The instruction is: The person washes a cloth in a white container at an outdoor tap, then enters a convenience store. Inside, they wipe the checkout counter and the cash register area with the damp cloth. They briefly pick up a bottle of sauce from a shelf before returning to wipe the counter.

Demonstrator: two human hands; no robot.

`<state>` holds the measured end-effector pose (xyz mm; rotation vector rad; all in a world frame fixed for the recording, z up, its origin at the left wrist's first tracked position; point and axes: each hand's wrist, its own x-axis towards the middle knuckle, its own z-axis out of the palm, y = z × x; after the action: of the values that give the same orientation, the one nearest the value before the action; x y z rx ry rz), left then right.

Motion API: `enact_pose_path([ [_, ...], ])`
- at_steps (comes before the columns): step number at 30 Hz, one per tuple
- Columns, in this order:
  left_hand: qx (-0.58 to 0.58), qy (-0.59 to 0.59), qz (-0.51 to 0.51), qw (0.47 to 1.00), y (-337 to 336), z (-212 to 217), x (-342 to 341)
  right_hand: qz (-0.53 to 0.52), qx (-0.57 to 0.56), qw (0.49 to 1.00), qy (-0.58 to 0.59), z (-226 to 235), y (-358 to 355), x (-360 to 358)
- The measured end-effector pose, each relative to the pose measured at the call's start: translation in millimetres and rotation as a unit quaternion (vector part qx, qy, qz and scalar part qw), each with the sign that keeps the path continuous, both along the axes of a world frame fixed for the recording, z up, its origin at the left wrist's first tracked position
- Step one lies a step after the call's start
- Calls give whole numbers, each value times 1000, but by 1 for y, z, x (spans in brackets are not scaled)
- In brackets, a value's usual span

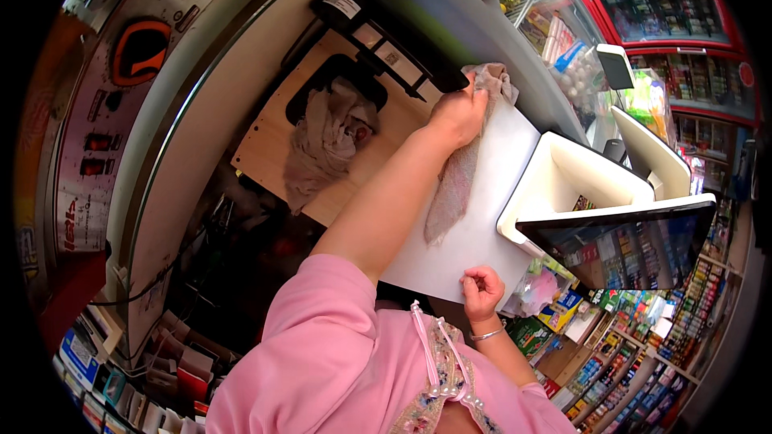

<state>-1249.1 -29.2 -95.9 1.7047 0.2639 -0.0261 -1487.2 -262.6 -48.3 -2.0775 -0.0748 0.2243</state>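
My left hand [460,118] reaches far forward and is closed on a grey-brown cloth [457,193]. The cloth bunches up beyond my fingers and its long end hangs down onto the white countertop [414,267]. Close beside that hand is the end of a black monitor [386,36], seen from above. A second crumpled grey cloth [326,141] lies partly over the monitor's black base, on a light wooden board [265,141]. My right hand [482,291], with a bracelet at the wrist, is curled closed near the counter's front edge; nothing shows in it.
A cream terminal with a dark screen [635,241] stands on the right, a small display [615,67] behind it. A grey partition [527,56] borders the counter's far side. Packed goods shelves [619,370] fill the right, and a red-framed cabinet [667,8] stands farther back.
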Motion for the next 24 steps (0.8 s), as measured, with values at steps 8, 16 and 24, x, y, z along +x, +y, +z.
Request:
enact_pose_path([
  [8, -4, 66, -59, 996, 15, 17, -91, 23, -33, 997, -61, 5, 3, 4],
  [16, 196, -125, -24, 972, -6, 15, -61, 54, -37, 994, -84, 12, 10, 8],
  [24, 422, -157, -80, 889, -28, 38, -8, 61, -35, 992, -101, 13, 11, 7],
])
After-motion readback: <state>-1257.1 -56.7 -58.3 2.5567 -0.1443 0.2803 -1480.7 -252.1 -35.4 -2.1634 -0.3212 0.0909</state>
